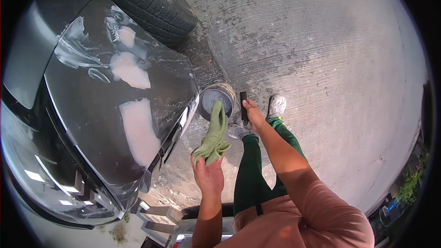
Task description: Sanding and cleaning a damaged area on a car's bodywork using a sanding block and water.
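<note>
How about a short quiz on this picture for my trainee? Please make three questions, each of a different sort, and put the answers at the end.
1. Multiple choice. What does the left hand hold?
A) a brush
B) a green cloth
C) a hose

2. True or false: the right hand is empty.

3. Fill the gap: the pale patches are on the body of a dark ____.

Key
1. B, a green cloth.
2. False; it holds a black block.
3. car
</note>
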`<state>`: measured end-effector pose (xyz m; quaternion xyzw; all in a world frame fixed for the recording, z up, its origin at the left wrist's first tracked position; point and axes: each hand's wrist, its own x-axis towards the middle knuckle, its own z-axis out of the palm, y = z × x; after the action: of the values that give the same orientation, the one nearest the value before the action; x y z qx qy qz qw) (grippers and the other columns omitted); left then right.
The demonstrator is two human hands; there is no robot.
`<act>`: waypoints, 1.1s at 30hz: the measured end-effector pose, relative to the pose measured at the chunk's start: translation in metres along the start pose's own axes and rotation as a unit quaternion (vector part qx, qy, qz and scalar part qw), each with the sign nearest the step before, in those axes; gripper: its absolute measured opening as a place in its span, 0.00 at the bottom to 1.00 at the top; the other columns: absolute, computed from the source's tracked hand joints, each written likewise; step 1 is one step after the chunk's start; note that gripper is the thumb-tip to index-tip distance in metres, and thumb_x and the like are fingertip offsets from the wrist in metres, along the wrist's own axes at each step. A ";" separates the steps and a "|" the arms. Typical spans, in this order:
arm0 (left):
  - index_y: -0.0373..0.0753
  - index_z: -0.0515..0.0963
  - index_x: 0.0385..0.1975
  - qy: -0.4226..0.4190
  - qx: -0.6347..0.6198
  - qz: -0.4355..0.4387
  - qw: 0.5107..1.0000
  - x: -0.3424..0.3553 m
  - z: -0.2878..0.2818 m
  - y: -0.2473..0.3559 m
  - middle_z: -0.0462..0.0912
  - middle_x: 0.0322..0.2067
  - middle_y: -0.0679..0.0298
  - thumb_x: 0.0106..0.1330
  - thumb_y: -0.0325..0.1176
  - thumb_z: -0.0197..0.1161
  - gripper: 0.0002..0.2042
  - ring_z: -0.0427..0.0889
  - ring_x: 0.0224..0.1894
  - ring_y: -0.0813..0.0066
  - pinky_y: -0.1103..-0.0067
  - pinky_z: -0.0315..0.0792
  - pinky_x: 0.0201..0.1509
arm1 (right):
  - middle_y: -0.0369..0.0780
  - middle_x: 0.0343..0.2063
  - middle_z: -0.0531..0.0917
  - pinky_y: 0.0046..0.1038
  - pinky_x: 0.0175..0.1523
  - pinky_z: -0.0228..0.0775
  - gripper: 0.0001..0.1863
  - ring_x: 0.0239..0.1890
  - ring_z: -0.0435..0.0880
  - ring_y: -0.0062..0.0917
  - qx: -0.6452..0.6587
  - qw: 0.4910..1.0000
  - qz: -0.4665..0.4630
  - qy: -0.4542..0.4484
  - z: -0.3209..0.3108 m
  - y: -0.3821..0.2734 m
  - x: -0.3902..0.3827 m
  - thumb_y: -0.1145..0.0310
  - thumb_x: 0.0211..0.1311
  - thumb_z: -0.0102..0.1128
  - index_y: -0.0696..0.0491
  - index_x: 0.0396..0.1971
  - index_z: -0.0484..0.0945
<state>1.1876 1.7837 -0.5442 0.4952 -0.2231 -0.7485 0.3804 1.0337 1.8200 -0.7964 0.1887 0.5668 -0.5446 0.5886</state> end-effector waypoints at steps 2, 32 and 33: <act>0.36 0.66 0.60 -0.037 0.029 0.038 0.998 -0.030 0.022 0.027 0.71 0.62 0.52 0.78 0.43 0.50 0.20 0.72 0.64 0.54 0.56 0.64 0.70 | 0.35 0.47 0.83 0.25 0.50 0.73 0.23 0.46 0.81 0.20 0.026 0.998 -0.006 -0.055 0.013 -0.036 -0.015 0.58 0.76 0.52 0.49 0.66 0.69; 0.46 0.78 0.57 0.004 0.922 0.377 0.084 0.066 0.272 0.291 0.70 0.65 0.59 0.48 0.29 0.73 0.30 0.62 0.71 0.51 0.47 0.52 0.74 | 0.51 0.66 0.72 0.35 0.72 0.59 0.29 0.69 0.70 0.40 -0.314 0.881 -0.324 0.141 -0.221 -0.247 -0.133 0.60 0.74 0.53 0.59 0.69 0.66; 0.48 0.77 0.58 0.000 0.938 0.340 0.075 0.076 0.276 0.293 0.69 0.66 0.59 0.47 0.31 0.75 0.32 0.59 0.73 0.52 0.44 0.48 0.75 | 0.51 0.66 0.72 0.35 0.72 0.59 0.29 0.68 0.70 0.40 -0.317 0.882 -0.305 0.168 -0.247 -0.234 -0.133 0.60 0.74 0.53 0.59 0.69 0.65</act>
<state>1.0216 1.5331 -0.2659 0.3176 -0.8868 0.2824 -0.1817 0.7512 2.0060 -0.6586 -0.1014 0.8294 -0.4483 0.3175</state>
